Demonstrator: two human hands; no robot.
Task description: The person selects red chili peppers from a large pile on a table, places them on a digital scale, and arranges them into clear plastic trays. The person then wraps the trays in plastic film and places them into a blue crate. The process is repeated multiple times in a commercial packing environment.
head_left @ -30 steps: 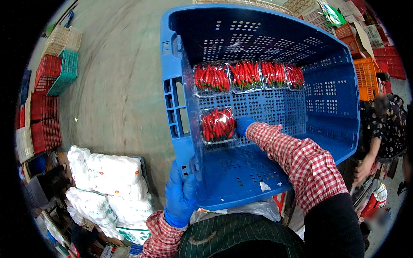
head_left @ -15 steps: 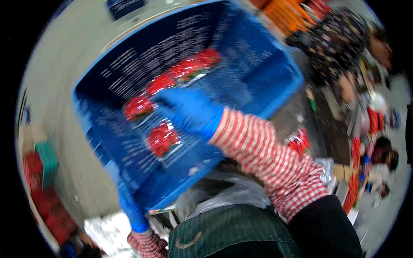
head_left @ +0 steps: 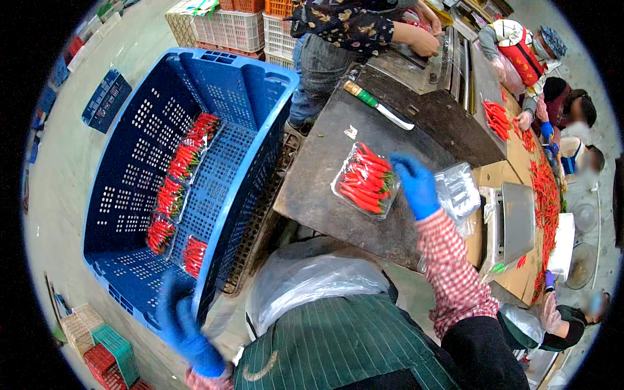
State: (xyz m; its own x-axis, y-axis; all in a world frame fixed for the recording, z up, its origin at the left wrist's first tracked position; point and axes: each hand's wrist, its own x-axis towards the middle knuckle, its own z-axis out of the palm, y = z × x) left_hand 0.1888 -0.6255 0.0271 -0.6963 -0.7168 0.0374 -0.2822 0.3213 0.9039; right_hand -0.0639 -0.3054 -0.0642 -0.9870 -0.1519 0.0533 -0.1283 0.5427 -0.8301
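My right hand [head_left: 413,182], in a blue glove and checked sleeve, reaches over a dark worktop [head_left: 322,182] beside a wrapped tray of red chilies [head_left: 364,179]. Its fingers are curved and apart, holding nothing. My blue-gloved left hand [head_left: 185,325] is blurred at the near end of a large blue plastic crate [head_left: 250,94]; I cannot make out its grip. Inside the crate, a row of wrapped chili trays [head_left: 188,156] lies along one side, with a single tray [head_left: 194,257] nearer me.
A green-handled knife [head_left: 364,97] lies on the worktop. To the right are clear packs [head_left: 455,195], a steel machine [head_left: 513,231] and loose chilies [head_left: 543,195]. A co-worker [head_left: 338,32] stands ahead; several others [head_left: 520,55] work along the right. Stacked crates [head_left: 224,29] stand behind.
My view has swung right, so the crate now sits at the left and the worktop shows. My right hand has left the crate and is over the worktop, by a chili tray.
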